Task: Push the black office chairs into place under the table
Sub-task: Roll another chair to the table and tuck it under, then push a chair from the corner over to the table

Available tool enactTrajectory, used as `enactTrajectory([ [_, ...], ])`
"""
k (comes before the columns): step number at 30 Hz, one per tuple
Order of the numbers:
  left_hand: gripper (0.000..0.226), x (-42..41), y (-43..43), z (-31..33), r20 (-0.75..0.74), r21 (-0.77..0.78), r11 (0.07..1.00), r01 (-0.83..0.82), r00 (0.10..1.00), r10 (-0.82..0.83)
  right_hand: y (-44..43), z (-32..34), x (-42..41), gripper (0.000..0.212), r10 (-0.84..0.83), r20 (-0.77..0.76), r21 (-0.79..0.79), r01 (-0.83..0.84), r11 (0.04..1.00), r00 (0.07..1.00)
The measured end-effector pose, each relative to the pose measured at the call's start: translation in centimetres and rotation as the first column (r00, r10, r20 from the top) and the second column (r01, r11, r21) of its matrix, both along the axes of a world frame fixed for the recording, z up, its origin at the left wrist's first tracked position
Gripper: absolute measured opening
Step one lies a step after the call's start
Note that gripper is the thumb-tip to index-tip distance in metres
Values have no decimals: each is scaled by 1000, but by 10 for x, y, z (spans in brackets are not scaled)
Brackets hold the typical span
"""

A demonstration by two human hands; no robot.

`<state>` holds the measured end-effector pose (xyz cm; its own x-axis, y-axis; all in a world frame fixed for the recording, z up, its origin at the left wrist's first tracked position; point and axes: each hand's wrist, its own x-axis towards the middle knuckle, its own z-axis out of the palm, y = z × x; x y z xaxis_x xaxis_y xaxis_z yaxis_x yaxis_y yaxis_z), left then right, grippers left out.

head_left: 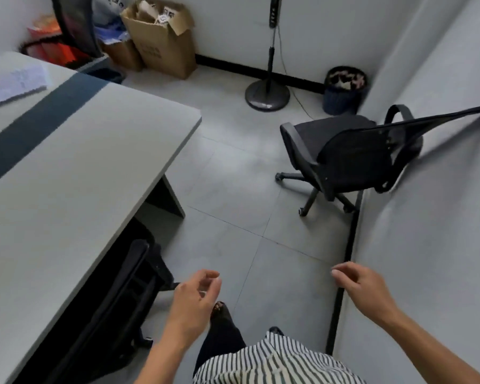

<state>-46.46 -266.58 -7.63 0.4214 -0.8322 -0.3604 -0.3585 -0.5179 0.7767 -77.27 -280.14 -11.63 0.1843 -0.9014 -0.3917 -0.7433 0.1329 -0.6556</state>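
A black office chair (349, 156) stands out on the floor at the right, its mesh back against the white wall, well away from the grey table (75, 162). A second black chair (128, 295) is tucked under the table's near edge at lower left, only its back and an armrest showing. A third black chair back (75, 23) rises behind the table's far end. My left hand (197, 297) hovers just right of the tucked chair, fingers loosely curled, holding nothing. My right hand (360, 286) hangs in the air near the wall, fingers apart and empty.
Cardboard boxes (161, 37) stand by the far wall. A fan stand with a round base (266, 92) and a dark waste bin (344, 90) occupy the far right corner. Papers (11, 81) lie on the table. Grey tiled floor (233, 189) lies between table and wall.
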Motion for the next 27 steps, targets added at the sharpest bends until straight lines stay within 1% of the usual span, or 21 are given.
enactTrajectory([
  [2, 10, -11, -22, 1, -27, 2, 998, 56, 998, -55, 0, -2, -27, 8, -128, 45, 35, 127, 991, 991],
  [4, 8, -15, -46, 1, -43, 22, 993, 114, 993, -113, -1, -2, -44, 9, -225, 81, 59, 220, 974, 971],
  [7, 6, -15, -95, -3, -55, 26, 984, 177, 983, -175, -15, -4, -57, 10, -340, 112, 69, 334, 940, 934],
  [11, 8, -20, -180, 0, -52, -19, 964, 264, 963, -265, -51, -5, -63, 8, -466, 126, 73, 460, 885, 876],
  [16, 6, -33, -288, 17, -24, -94, 909, 406, 912, -410, -121, 19, -59, 7, -539, 168, 20, 544, 839, 825],
  [21, 8, -67, -377, 30, 17, -97, 809, 580, 814, -581, -183, 42, -61, 8, -588, 200, -30, 605, 796, 784],
  [24, 11, -99, -424, 37, 5, -127, 764, 633, 770, -638, -218, 52, -75, 9, -617, 188, -49, 635, 771, 764],
  [27, 12, -136, -470, 37, 50, -150, 715, 682, 728, -684, -265, 59, -96, 9, -648, 157, -108, 665, 739, 745],
])
